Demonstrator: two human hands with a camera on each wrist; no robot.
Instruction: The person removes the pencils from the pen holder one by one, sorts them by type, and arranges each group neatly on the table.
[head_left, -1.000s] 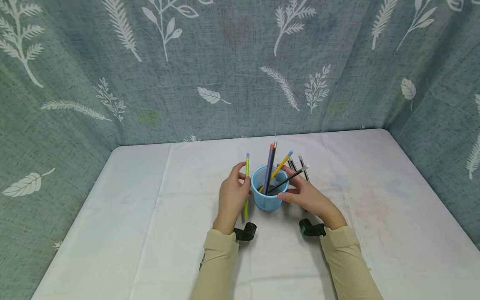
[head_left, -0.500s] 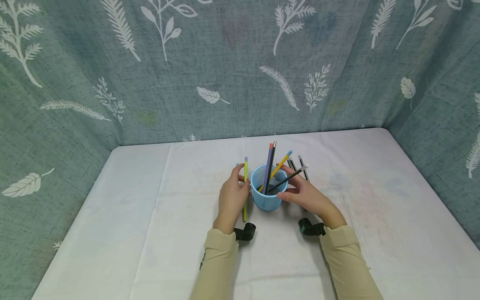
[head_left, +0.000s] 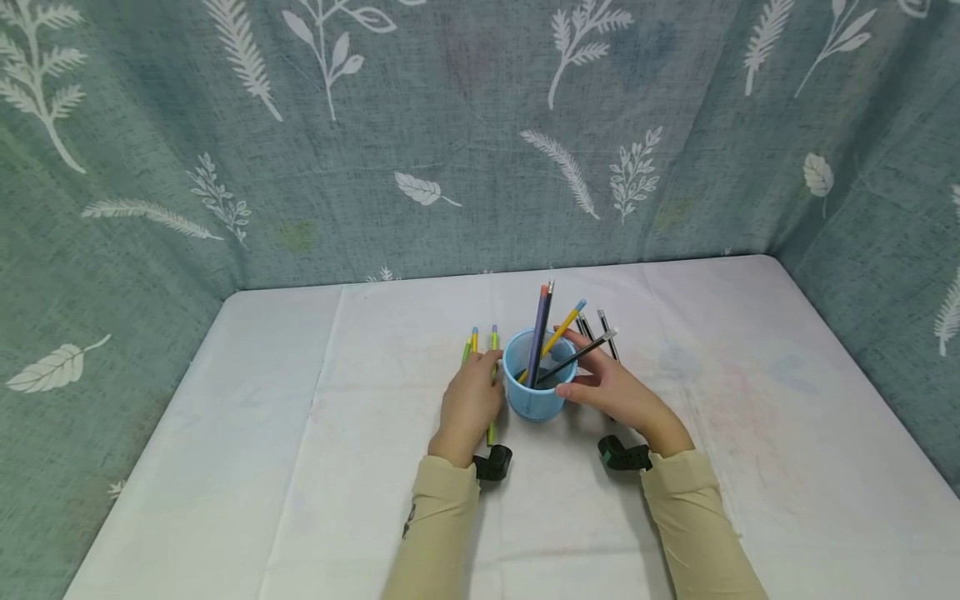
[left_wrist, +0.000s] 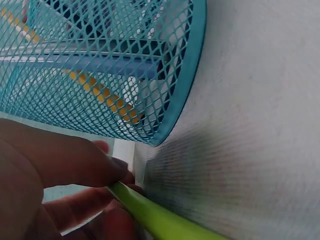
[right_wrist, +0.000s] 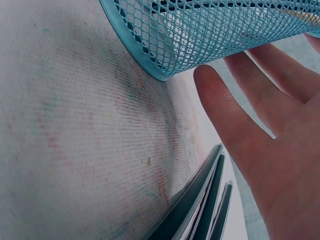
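A light-blue mesh pencil cup point(head_left: 535, 407) stands at the middle of the table, with several pencils leaning in it. One is a purple pencil point(head_left: 537, 337), another a yellow pencil point(head_left: 564, 327). My right hand point(head_left: 611, 392) holds the cup from its right side, thumb at the near rim and fingers along the far side. Just left of the cup, my left hand point(head_left: 470, 404) is low over the table, thumb and fingers pinching a yellow-green pencil point(left_wrist: 155, 212). Beyond its knuckles the ends of a yellow pencil with a blue tip point(head_left: 475, 340) and a green pencil point(head_left: 467, 350) show.
Several dark pencils point(right_wrist: 202, 200) lie on the table just right of the cup, partly under my right hand. White cloth covers the table point(head_left: 360, 467). A grey-green leaf-patterned curtain point(head_left: 480, 225) encloses its back and sides.
My left hand has turned palm-down and lowered, and the yellow-green pencil has shifted slightly toward me. Ends of other pencils beyond that hand have come into view. My right hand and the cup stay put.
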